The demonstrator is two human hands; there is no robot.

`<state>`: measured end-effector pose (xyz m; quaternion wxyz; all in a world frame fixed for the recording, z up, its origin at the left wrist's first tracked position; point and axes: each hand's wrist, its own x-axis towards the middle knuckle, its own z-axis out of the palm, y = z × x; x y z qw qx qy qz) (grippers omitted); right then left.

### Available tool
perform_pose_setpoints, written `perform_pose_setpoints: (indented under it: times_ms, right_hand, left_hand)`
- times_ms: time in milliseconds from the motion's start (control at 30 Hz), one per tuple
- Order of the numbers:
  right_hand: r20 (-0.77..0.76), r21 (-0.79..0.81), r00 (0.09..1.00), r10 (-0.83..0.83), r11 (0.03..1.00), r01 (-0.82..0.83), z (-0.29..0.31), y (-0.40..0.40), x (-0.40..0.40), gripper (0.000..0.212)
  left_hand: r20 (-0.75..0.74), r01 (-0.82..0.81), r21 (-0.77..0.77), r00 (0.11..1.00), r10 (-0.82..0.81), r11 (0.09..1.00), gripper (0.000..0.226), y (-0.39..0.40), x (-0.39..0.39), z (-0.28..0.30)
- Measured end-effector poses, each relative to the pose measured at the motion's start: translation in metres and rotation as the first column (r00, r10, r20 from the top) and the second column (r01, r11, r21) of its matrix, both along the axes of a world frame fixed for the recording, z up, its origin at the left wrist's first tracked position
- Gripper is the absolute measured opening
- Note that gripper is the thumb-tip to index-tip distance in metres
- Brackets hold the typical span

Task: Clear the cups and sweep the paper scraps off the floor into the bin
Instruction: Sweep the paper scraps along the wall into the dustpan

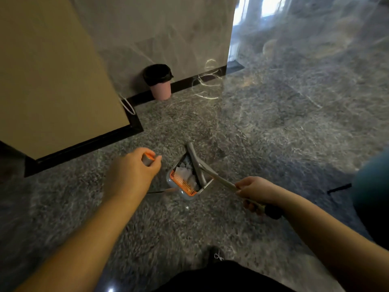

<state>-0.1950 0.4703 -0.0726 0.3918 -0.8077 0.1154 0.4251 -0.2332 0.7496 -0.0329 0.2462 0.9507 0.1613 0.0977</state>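
Scraps could spill on the way to the bin.

My left hand (pixel 134 165) grips the grey-orange dustpan handle (pixel 148 158); my right hand (pixel 255 191) grips the grey broom (pixel 207 172). A tilt dumps white paper scraps (pixel 185 171) short of the pink black-lined bin (pixel 160 85) at twelve o'clock.

Grey marbled floor (pixel 273 123), pink bin (pixel 161 90), dustpan (pixel 185 186), perhaps a scrap (pixel 187 207)

Both hands (pixel 134 165) (pixel 255 191) outstretched — fingers curled.
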Motion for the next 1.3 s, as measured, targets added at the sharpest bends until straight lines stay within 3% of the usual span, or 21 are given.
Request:
perform_pose_setpoints:
  times_ms: [900,1100,1300]
  right_hand:
    - [0.013,0.006,0.999,0.035,0.999,-0.035,0.002,0.049,0.494,0.035]
    - [-0.004,0.002,0.998,0.067,0.998,-0.067,0.000,0.041,0.631,0.038]
    - [0.025,0.011,0.972,0.232,0.973,-0.233,0.024,0.041,0.764,0.042]
  left_hand:
    - [0.138,0.037,0.012,0.990,-0.038,0.999,0.020,0.066,0.500,0.004]
    - [0.148,-0.063,0.007,0.987,0.062,0.998,0.019,0.061,0.605,0.005]
    - [0.156,-0.219,-0.033,0.963,0.221,0.975,0.018,0.064,0.692,0.022]
